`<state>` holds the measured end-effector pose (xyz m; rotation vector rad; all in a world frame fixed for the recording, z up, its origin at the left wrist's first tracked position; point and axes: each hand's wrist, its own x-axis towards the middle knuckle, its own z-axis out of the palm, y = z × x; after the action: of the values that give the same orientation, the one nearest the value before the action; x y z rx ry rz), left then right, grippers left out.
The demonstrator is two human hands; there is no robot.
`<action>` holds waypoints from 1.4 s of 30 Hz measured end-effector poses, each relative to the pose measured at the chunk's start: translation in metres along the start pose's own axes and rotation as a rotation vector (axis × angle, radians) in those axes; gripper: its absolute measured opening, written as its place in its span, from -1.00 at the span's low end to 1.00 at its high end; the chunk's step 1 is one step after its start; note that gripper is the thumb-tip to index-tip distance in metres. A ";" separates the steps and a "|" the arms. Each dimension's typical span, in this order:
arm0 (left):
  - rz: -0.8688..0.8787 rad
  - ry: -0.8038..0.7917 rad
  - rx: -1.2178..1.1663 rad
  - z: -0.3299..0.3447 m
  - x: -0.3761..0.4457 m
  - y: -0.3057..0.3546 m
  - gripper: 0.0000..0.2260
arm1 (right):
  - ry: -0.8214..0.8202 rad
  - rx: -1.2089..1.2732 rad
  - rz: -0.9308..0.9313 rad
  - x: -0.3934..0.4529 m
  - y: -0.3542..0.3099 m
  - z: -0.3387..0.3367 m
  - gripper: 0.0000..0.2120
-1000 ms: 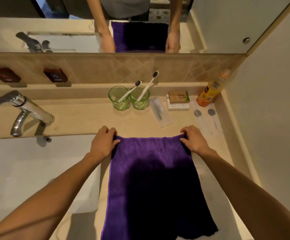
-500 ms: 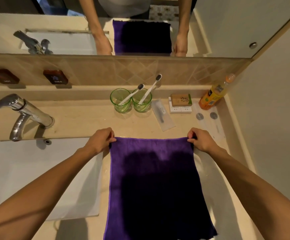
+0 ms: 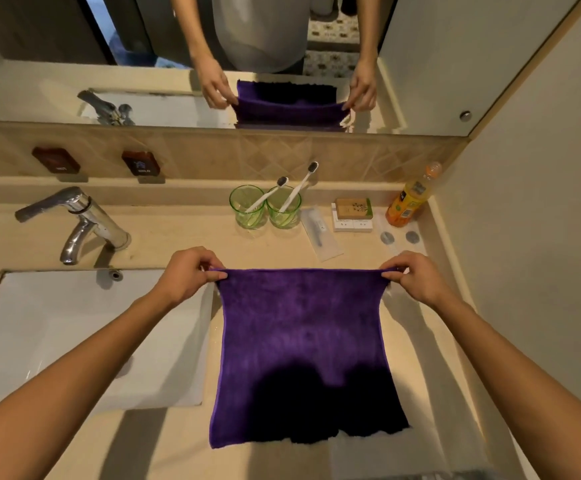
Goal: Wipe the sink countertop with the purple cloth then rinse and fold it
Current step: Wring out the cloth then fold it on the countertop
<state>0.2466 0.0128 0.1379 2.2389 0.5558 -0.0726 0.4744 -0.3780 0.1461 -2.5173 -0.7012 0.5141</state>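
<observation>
While both hands are pinching its far corners, the purple cloth (image 3: 303,341) is lying stretched on the table (image 3: 164,237).
Left hand (image 3: 187,275) and right hand (image 3: 415,277) fingers are each grasping a corner beside the sink (image 3: 74,327).

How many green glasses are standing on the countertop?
2. The left glass and the right glass stand side by side near the back wall, each holding a toothbrush. None seems hidden.

Both bare forearms reach forward from the lower corners, converging toward the purple cloth (image 3: 303,341). The left hand (image 3: 187,275) pinches the cloth's far left corner between thumb and curled fingers, knuckles up. The right hand (image 3: 412,277) pinches the far right corner the same way, level with the left.
</observation>
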 end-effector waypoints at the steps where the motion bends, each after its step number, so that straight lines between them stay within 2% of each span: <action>1: -0.015 0.003 -0.044 -0.001 -0.014 0.000 -0.88 | 0.010 0.043 -0.018 -0.011 0.002 -0.001 -0.88; 5: -0.053 0.008 -0.155 0.006 -0.067 -0.004 -0.86 | 0.027 0.132 -0.071 -0.058 0.010 0.004 -0.83; 10: -0.011 -0.027 -0.170 0.034 -0.123 -0.019 -0.76 | 0.000 -0.049 -0.237 -0.116 0.035 0.030 -0.74; 12: 0.029 -0.061 -0.105 0.045 -0.143 -0.030 -0.74 | 0.001 -0.120 -0.280 -0.139 0.047 0.042 -0.70; 16: 0.108 -0.130 0.064 0.073 -0.173 -0.059 -0.93 | 0.006 -0.214 -0.347 -0.175 0.059 0.061 -0.67; 19: 0.185 -0.148 0.172 0.094 -0.190 -0.077 -0.91 | 0.026 -0.240 -0.357 -0.197 0.068 0.078 -0.83; 21: 0.240 -0.126 0.241 0.102 -0.198 -0.082 -0.88 | 0.020 -0.183 -0.279 -0.209 0.074 0.087 -0.83; 23: 0.295 -0.092 0.288 0.107 -0.204 -0.084 -0.89 | -0.010 -0.196 -0.243 -0.219 0.078 0.094 -0.95; 25: 0.358 -0.054 0.323 0.114 -0.208 -0.086 -0.84 | -0.073 -0.293 -0.230 -0.227 0.078 0.098 -0.72; 26: 0.380 -0.043 0.330 0.116 -0.209 -0.087 -0.82 | -0.083 -0.317 -0.215 -0.229 0.077 0.099 -0.69; 27: 0.385 -0.043 0.332 0.118 -0.211 -0.087 -0.84 | -0.056 -0.317 -0.211 -0.230 0.077 0.101 -0.70; 29: 0.407 -0.059 0.393 0.121 -0.214 -0.087 -0.94 | -0.015 -0.343 -0.255 -0.232 0.077 0.106 -0.88; 31: 0.413 -0.086 0.469 0.126 -0.218 -0.086 -0.89 | -0.063 -0.429 -0.318 -0.233 0.078 0.112 -0.79; 32: 0.419 -0.083 0.509 0.128 -0.219 -0.086 -0.91 | -0.115 -0.482 -0.317 -0.234 0.078 0.114 -0.82; 33: 0.428 -0.084 0.552 0.131 -0.221 -0.087 -0.94 | -0.142 -0.521 -0.322 -0.236 0.080 0.116 -0.76; 35: 0.394 -0.096 0.576 0.139 -0.226 -0.091 -0.81 | -0.202 -0.523 -0.258 -0.242 0.082 0.119 -0.53; 37: 0.329 -0.075 0.489 0.145 -0.231 -0.097 -0.62 | -0.256 -0.509 -0.164 -0.244 0.083 0.118 -0.45; 39: 0.194 -0.074 0.358 0.146 -0.233 -0.094 -0.49 | -0.303 -0.479 -0.078 -0.237 0.078 0.114 -0.47; 42: -0.068 -0.100 0.148 0.139 -0.232 -0.079 -0.57 | -0.398 -0.395 0.056 -0.211 0.055 0.103 -0.55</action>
<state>0.0229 -0.1284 0.0424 2.3449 0.5885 -0.2671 0.2786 -0.5030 0.0803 -2.8349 -0.9582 1.0009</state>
